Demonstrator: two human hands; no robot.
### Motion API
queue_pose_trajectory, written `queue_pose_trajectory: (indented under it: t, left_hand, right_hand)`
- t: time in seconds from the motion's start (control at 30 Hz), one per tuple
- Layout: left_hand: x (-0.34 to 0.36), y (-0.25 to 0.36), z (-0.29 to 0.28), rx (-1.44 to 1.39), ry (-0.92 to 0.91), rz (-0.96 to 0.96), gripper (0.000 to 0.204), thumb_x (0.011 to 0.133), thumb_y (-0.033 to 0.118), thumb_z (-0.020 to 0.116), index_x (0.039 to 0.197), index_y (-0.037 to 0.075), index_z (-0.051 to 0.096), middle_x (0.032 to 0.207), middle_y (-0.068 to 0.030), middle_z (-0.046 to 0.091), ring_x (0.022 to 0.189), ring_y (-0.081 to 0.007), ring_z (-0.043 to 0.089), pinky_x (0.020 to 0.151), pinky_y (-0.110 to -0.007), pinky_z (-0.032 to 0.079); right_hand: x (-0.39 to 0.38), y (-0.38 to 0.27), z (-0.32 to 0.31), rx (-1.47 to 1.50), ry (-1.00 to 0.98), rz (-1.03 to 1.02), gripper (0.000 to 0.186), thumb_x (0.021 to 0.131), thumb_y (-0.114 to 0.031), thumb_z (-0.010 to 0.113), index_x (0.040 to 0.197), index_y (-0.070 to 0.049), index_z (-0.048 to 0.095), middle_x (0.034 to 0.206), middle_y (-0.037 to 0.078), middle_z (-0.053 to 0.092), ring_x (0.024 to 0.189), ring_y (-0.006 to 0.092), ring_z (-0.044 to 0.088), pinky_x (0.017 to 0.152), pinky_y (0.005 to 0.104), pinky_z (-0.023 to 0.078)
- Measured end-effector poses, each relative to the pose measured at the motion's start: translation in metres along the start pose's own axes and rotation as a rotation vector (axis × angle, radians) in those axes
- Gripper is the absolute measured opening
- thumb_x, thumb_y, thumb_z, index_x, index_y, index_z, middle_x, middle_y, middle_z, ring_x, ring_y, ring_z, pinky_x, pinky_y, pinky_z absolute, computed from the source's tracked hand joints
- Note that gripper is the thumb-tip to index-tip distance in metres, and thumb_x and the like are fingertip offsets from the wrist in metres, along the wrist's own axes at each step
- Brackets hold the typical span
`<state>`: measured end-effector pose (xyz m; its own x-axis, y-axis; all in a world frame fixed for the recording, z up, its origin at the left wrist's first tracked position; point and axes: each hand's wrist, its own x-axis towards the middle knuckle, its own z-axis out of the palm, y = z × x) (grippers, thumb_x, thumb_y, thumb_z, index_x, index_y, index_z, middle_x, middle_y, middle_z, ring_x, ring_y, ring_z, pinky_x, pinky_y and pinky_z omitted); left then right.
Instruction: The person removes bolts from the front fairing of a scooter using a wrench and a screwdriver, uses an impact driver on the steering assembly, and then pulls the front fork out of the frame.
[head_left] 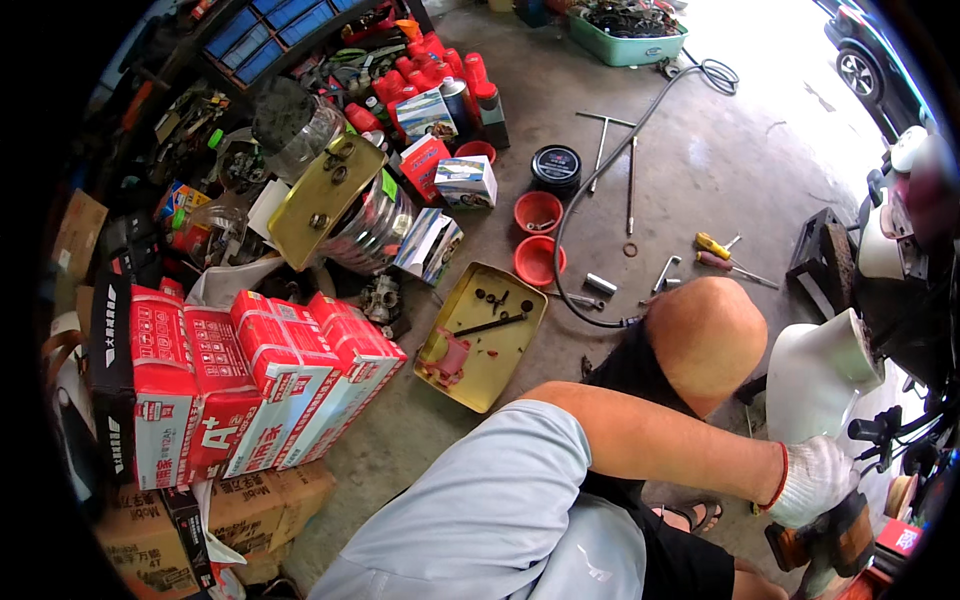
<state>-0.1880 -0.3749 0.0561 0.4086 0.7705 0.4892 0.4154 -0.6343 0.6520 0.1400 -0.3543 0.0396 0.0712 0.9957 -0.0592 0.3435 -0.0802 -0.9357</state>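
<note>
My left hand (812, 480), in a white knit glove with a red cuff, reaches to the lower right, closed on a black-and-orange power tool (840, 535), whose shape is partly cut off by the dark rim. My bare knee (705, 340) is above the forearm, beside a white scooter body panel (815, 385) with black cables and handles at the right. My right hand does not show. On the floor beyond the knee lie a silver socket (600, 284), an L-shaped wrench (665, 275) and screwdrivers (740, 265).
A yellow tray (450, 310) of small parts, red bowls (538, 260), a hose (570, 230) and a T-handle wrench (600, 150) lie on the concrete. Red-and-white boxes (260, 390) are stacked at left, bottles and clutter (430, 70) behind. A car (860, 70) stands at far right.
</note>
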Motion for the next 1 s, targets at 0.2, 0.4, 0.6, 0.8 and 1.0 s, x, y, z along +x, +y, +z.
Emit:
queue_pose_trajectory:
  t: [0.2, 0.4, 0.6, 0.8, 1.0]
  left_hand:
    - [-0.005, -0.011, 0.023, -0.052, -0.099, 0.019, 0.045, 0.062, 0.028, 0.076, 0.091, -0.003, 0.062, 0.071, -0.0164, 0.068, 0.063, -0.0331, 0.069, 0.051, -0.043, 0.051]
    - [-0.009, -0.016, 0.032, -0.014, -0.139, -0.037, 0.039, 0.065, 0.031, 0.075, 0.084, -0.001, 0.065, 0.071, -0.0148, 0.069, 0.065, -0.0318, 0.070, 0.053, -0.041, 0.052]
    - [-0.003, -0.017, 0.015, -0.007, -0.286, -0.084, 0.026, 0.068, 0.020, 0.070, 0.086, 0.003, 0.061, 0.067, -0.0156, 0.066, 0.064, -0.0331, 0.070, 0.055, -0.044, 0.055]
    - [0.003, -0.023, 0.015, 0.101, -0.226, -0.087, 0.052, 0.070, 0.040, 0.079, 0.099, 0.003, 0.055, 0.065, -0.0131, 0.064, 0.060, -0.0322, 0.067, 0.054, -0.042, 0.054]
    - [0.012, -0.016, 0.017, -0.016, -0.288, -0.102, 0.050, 0.075, 0.036, 0.079, 0.107, 0.005, 0.057, 0.079, -0.0159, 0.067, 0.074, -0.0373, 0.067, 0.065, -0.043, 0.053]
  right_hand:
    - [-0.008, 0.010, 0.005, 0.003, -0.037, 0.043, 0.050, 0.078, -0.012, 0.078, 0.125, -0.007, 0.059, 0.120, 0.004, 0.064, 0.110, 0.0176, 0.060, 0.101, 0.0338, 0.046]
    - [-0.024, 0.014, 0.000, 0.013, -0.066, 0.091, 0.052, 0.077, -0.010, 0.078, 0.126, -0.008, 0.059, 0.122, 0.004, 0.064, 0.112, 0.0175, 0.059, 0.102, 0.0337, 0.046]
    - [-0.055, 0.005, -0.008, 0.029, -0.126, 0.163, 0.055, 0.076, -0.009, 0.078, 0.127, -0.009, 0.059, 0.123, 0.003, 0.063, 0.113, 0.0175, 0.059, 0.103, 0.0336, 0.045]
    - [-0.037, -0.031, 0.022, 0.023, -0.409, 0.141, 0.057, 0.075, -0.007, 0.079, 0.128, -0.010, 0.058, 0.125, 0.003, 0.063, 0.115, 0.0174, 0.059, 0.104, 0.0335, 0.045]
    - [-0.034, -0.055, 0.027, -0.210, -0.483, -0.178, 0.062, 0.069, -0.005, 0.082, 0.127, -0.009, 0.060, 0.123, 0.005, 0.066, 0.112, 0.0179, 0.061, 0.102, 0.0330, 0.046]
